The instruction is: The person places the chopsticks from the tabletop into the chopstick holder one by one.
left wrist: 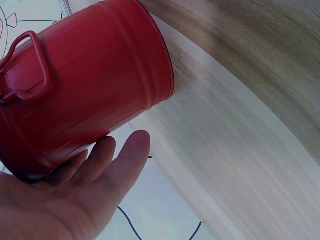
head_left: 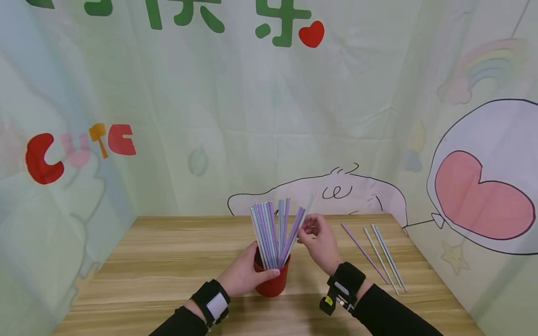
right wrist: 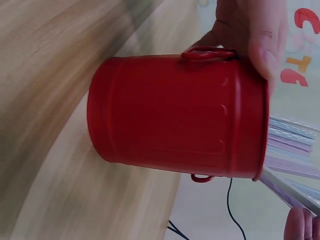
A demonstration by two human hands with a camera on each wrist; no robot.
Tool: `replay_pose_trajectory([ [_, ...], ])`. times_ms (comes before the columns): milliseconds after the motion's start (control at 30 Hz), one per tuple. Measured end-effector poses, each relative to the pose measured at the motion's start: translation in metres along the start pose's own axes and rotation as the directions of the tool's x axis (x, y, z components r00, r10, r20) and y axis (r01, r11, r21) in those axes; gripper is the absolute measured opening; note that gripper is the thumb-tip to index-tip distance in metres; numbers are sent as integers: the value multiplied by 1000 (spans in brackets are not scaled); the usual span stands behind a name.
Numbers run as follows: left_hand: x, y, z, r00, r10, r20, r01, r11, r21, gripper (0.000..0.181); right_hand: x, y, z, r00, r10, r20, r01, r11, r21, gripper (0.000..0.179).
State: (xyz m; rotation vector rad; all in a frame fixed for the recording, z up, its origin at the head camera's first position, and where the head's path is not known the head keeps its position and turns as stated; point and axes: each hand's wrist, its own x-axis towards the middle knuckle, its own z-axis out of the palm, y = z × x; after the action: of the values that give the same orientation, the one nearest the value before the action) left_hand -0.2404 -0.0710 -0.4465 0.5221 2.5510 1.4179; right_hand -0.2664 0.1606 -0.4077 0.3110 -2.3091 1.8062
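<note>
A red metal bucket [head_left: 271, 283] with small side handles stands on the wooden table, tilted slightly in the head view. Inside it a bundle of purple, blue and pale straws [head_left: 265, 233] fans out above the rim. My left hand [head_left: 241, 275] grips the bucket from the left, thumb over the rim; in the left wrist view its fingers [left wrist: 122, 160] lie along the bucket's wall. At the bundle's right side, my right hand [head_left: 321, 240] pinches a pale straw [head_left: 310, 203] that leans outward and reaches down into the bucket.
To the right on the table [head_left: 168, 261] lie several loose straws: a purple straw [head_left: 363, 252], a pale straw [head_left: 380, 260] and blue-grey ones [head_left: 390, 258] close together. A printed cloth backdrop [head_left: 269, 116] hangs behind the table and along both sides.
</note>
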Motion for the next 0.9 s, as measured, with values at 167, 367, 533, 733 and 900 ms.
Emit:
replay_pose_trajectory([
  [167,0,-1,0,1000,10,1,-10,1000,1,92,-4,7,3,1000,24,21,-24,1000,-14,31],
  [367,0,1,-1,1000,11,7,-11,1000,-12,91,-9,17,4,998,28,53,-27,1000,-15,29],
  [533,0,1,-1,1000,2,11,-2,1000,-31,91,-11,20,3,995,48,84,-46,999,-22,29],
  [733,0,-1,-1,1000,10,9,-10,1000,-21,91,-10,23,-1,996,25,88,-21,999,-49,26],
  [900,0,-1,-1,1000,8,2,-8,1000,-7,91,-7,35,-11,998,-27,58,39,974,-221,23],
])
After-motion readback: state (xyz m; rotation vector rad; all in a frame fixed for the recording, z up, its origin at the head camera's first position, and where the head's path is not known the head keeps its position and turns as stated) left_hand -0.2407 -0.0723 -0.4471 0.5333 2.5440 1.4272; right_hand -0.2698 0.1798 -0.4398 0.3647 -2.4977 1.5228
